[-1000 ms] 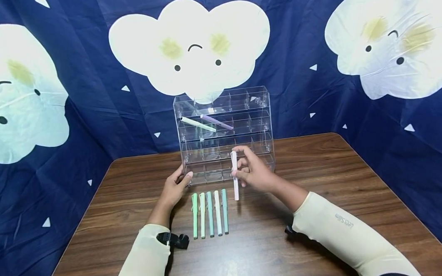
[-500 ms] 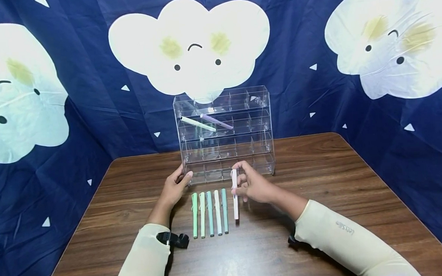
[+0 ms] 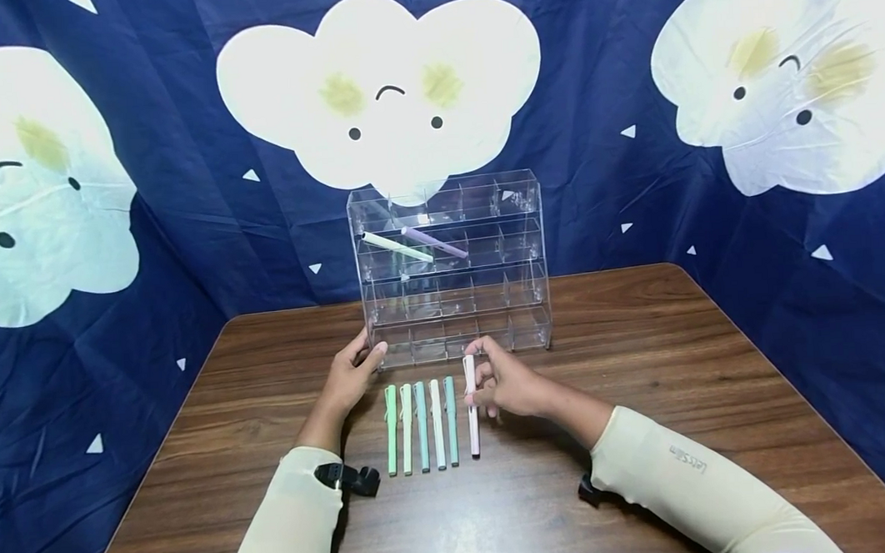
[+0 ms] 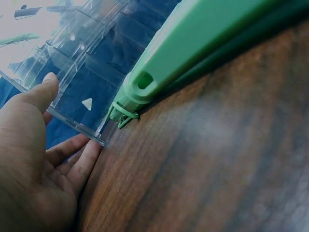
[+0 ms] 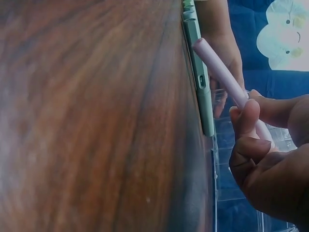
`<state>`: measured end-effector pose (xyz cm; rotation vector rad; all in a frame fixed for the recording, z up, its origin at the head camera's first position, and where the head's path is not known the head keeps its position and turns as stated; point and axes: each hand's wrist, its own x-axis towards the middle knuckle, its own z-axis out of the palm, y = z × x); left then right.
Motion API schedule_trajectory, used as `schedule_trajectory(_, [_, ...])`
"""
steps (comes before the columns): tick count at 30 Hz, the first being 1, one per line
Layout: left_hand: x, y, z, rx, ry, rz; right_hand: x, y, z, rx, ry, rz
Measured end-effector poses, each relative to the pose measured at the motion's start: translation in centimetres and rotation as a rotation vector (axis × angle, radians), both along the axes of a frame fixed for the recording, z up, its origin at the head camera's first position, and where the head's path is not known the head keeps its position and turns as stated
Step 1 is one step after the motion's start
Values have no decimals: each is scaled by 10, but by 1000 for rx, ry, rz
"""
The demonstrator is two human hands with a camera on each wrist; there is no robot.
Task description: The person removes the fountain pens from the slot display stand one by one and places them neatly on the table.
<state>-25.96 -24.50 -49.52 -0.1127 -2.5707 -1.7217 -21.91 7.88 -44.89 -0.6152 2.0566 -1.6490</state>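
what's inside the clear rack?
In the clear rack, a pale green pen and a purple pen lie slanted across the second tier from the top. The right hand covers a bit of the bottom tier, right of centre; can't see what's behind it.

Glossy plastic rack (image 3: 492, 295), smooth plastic pens (image 3: 423, 428), softly shiny wood-grain table (image 3: 596, 335), cloth backdrop (image 3: 590, 219)

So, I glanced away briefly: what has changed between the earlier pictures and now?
The right hand, still pinching the slim pale pink pen, moved toward the person, away from the clear plastic rack, bringing the pen beside the row of five slim pastel pens. Nothing was let go. The left hand on the rack, the row, and the racked pale green pen and purple pen stayed put.
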Motion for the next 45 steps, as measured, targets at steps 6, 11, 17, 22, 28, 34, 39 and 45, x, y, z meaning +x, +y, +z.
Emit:
schedule_trajectory(6, [0, 0, 0, 7, -4, 1, -2, -1, -5, -15, -10, 18])
schedule_trajectory(11, [1, 0, 1, 4, -12, -4, -4, -2, -11, -29, 6, 35])
schedule_trajectory(17, [1, 0, 2, -5, -15, 1, -7, -2, -14, -10, 20, 35])
schedule_trajectory(22, [0, 0, 1, 9, -18, 0, -8, -2, -15, 7, 56, 30])
schedule_trajectory(28, [-1, 0, -1, 0, -17, 5, -8, -1, -18, 31, 57, 36])
schedule_trajectory(34, [-2, 0, -1, 7, -7, 1, -8, -3, -19, 83, 37, 39])
schedule_trajectory(39, [-1, 0, -1, -4, -13, 5, -9, -5, -20, 115, -6, 32])
schedule_trajectory(45, [-2, -1, -1, -1, -17, 6, -14, -5, -26, 121, -36, 23])
